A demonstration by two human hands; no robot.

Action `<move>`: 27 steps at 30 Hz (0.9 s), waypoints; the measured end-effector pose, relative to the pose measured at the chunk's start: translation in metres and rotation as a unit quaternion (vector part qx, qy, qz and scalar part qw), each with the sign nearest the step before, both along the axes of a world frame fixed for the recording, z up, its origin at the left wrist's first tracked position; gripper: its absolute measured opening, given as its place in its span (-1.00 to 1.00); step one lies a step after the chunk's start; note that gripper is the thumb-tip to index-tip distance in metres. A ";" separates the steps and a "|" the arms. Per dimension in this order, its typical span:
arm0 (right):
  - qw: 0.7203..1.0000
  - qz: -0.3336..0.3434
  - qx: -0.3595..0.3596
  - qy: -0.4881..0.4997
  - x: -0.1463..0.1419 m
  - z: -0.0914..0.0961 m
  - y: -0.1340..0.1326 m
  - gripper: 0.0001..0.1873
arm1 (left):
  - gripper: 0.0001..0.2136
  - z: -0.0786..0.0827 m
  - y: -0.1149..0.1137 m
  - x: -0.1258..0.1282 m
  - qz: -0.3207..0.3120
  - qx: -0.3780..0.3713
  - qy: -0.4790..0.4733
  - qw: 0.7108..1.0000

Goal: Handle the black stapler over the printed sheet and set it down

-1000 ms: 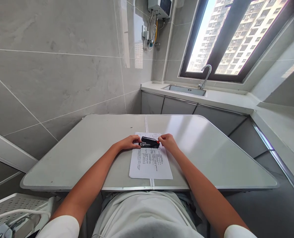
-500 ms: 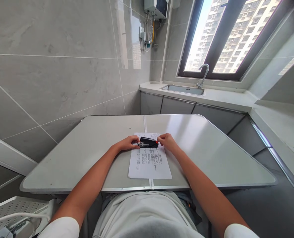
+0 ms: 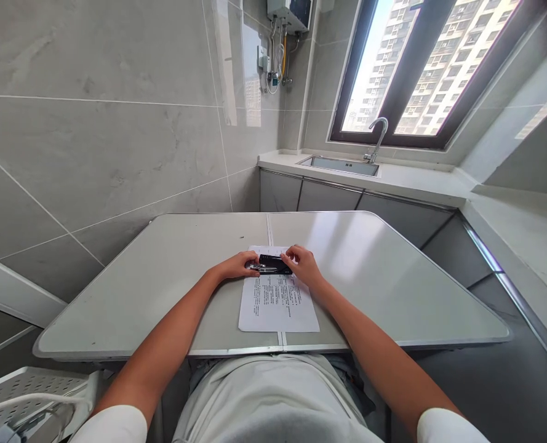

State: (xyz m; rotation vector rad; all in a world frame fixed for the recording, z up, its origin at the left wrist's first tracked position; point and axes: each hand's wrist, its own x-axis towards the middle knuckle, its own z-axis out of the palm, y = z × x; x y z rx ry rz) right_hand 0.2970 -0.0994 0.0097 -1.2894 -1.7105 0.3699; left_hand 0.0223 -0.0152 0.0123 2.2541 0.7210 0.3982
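A black stapler [image 3: 272,263] lies crosswise over the upper part of a printed white sheet of paper [image 3: 279,314]. Metal shows along its near side, toward the left end. My left hand [image 3: 237,265] grips that left end between thumb and fingers. At the stapler's other end, my right hand [image 3: 302,264] has its fingers closed on the body and hides that end. Whether something small is also between the right fingertips is hidden. Lines of print run down the sheet below the stapler.
The pale folding table [image 3: 370,295] has a metal seam down its middle and a metal rim. A white perforated basket [image 3: 33,391] with cables stands at lower left. Beyond the table are a counter with a sink [image 3: 340,165] and a tap [image 3: 379,138].
My right hand has moved left, from the stapler's right tip onto its body. The red spot seen at the right fingertips is now out of sight. My left hand stays put.
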 end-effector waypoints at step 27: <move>0.988 -0.066 0.136 -0.032 0.000 0.005 -0.008 -0.86 | -0.68 0.012 -0.009 0.017 0.186 -0.480 -0.323 0.794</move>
